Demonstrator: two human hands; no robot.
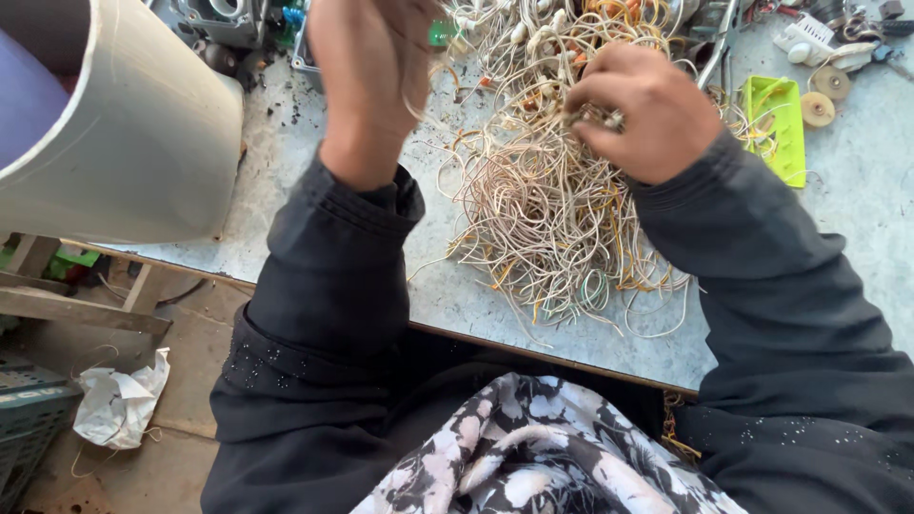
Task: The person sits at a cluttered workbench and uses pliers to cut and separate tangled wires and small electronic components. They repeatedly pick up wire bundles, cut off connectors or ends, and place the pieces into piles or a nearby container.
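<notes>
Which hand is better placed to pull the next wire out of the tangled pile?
Right, probably. The right hand rests on the wire pile, fingers pinching a small bundle. The left hand is raised beside the pile, only trailing thin strands.
</notes>
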